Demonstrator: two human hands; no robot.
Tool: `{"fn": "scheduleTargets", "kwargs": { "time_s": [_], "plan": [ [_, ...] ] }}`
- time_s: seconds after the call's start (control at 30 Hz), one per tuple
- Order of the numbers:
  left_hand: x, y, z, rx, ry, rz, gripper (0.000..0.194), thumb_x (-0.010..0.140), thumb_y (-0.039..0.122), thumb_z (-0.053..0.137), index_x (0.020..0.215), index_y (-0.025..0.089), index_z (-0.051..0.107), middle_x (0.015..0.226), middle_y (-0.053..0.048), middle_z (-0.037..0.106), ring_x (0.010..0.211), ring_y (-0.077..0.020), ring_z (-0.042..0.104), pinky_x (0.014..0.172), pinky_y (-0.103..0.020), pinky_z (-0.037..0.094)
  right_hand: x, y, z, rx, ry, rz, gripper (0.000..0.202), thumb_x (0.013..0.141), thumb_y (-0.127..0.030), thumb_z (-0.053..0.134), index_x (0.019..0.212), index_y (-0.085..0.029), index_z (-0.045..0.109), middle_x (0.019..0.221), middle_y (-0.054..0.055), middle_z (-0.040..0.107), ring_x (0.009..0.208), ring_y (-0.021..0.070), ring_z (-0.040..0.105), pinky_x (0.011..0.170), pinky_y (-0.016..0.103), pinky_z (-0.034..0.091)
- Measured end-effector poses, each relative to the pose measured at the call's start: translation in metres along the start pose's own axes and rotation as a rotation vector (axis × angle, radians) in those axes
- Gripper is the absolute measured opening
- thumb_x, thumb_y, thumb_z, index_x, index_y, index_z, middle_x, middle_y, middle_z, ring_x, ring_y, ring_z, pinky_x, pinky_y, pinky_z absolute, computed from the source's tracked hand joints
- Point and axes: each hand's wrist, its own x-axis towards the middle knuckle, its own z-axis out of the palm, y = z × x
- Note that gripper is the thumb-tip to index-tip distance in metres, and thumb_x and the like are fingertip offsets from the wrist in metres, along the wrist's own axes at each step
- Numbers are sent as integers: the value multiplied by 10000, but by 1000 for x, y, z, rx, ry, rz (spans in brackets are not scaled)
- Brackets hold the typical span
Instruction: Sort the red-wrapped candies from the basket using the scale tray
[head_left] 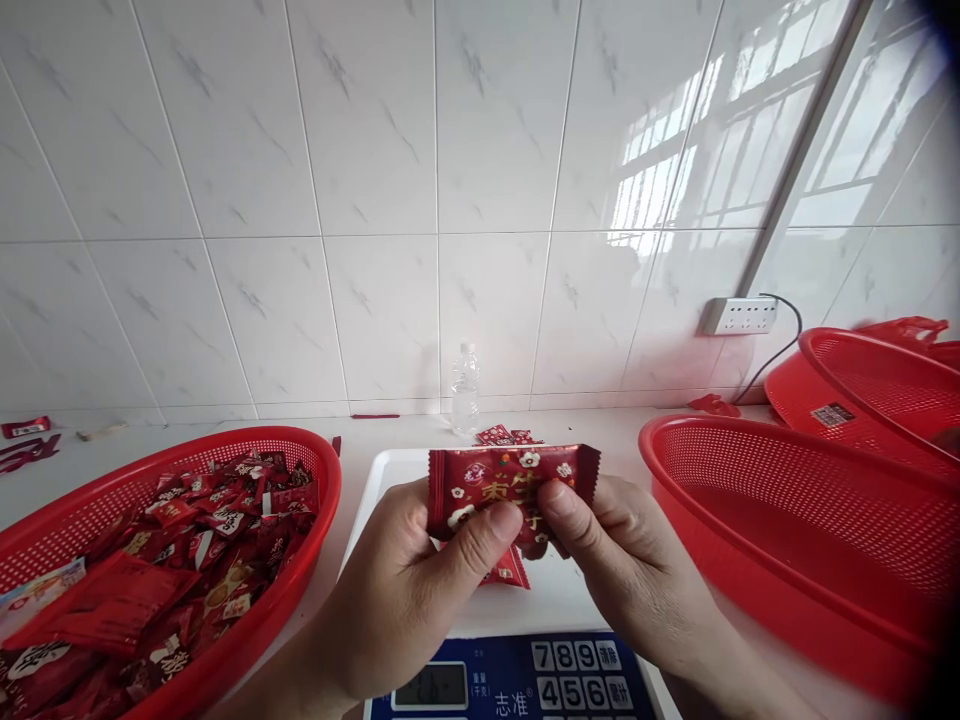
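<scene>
Between my two hands a dark red snack packet (495, 480) with white flowers and gold characters is held up above a weighing scale (480, 615). My left hand (427, 560) grips its left side, thumb pressed flat on the front. On the other side my right hand (607, 530) pinches it with the thumb near the middle. Behind and below it, another red packet (510, 570) lies on the white scale pan, partly hidden. The scale's blue panel has a small display (430, 686) and number keys; I cannot read the display.
At left a red basket (330, 490) holds many red wrapped packets. To the right stands a red basket (750, 590), with more red baskets (862, 390) behind. A clear bottle (465, 390) and small packets (506, 435) are near the tiled wall, which bears a power strip (741, 316).
</scene>
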Motion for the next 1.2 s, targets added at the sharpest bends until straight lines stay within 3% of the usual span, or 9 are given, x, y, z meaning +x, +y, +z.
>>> {"fn": "scheduleTargets", "kwargs": {
  "time_s": [0.13,0.23,0.4,0.57,0.73,0.83,1.0,1.1,1.2],
  "plan": [
    [0,-5,-1,-9,158,-5,262,984,383,489,1027,258,715,802,0,721,716,-120,659,684,-216,532,5,-3,-1,-6,-68,79,431,977,-432,465,628,-198,565,573,-22,506,519,89,451,472,199,394],
    [0,-6,-1,26,212,5,256,984,373,494,1046,269,720,850,-5,741,728,-129,671,685,-228,537,6,-3,0,-36,-35,96,391,959,-445,497,663,-203,583,574,-28,500,517,92,437,459,201,379],
    [0,-6,0,41,215,36,255,989,359,488,1051,283,724,866,3,748,722,-118,663,683,-218,533,4,-1,2,-94,55,42,357,954,-425,503,691,-200,588,580,-28,515,515,94,468,468,208,410],
    [3,-4,0,-27,0,-20,220,942,343,579,1054,239,737,929,-26,742,812,-156,658,748,-264,539,3,-2,5,-69,109,72,421,937,-500,508,651,-198,572,549,-27,507,486,88,457,424,197,401],
    [2,0,3,-68,-42,-54,222,961,308,548,1063,257,738,910,-16,740,822,-150,651,755,-264,540,2,-3,8,58,16,56,447,934,-485,530,589,-202,551,524,-32,456,472,86,424,440,205,411],
    [2,0,5,-115,-14,-62,193,949,287,570,1017,257,748,884,-12,747,785,-139,657,720,-249,548,3,-4,8,122,-33,67,435,960,-439,499,601,-199,557,533,-34,445,484,85,424,458,208,409],
    [4,-3,-5,-206,160,-45,120,868,248,689,985,242,713,879,5,745,768,-111,673,732,-209,547,6,-5,2,35,-45,103,331,912,-471,572,727,-204,635,623,-11,567,555,102,503,507,220,446],
    [4,-1,-12,-126,157,-135,106,833,243,726,930,209,699,872,1,731,808,-123,673,780,-225,548,6,-2,-1,-33,24,142,292,890,-485,605,831,-202,644,733,22,658,636,130,582,573,252,499],
    [2,1,-13,-83,137,-174,128,851,278,708,955,204,697,871,-4,724,816,-133,674,768,-232,553,4,0,-1,-7,47,173,327,888,-486,609,753,-188,599,651,18,652,584,133,604,551,264,515]
  ]
}}
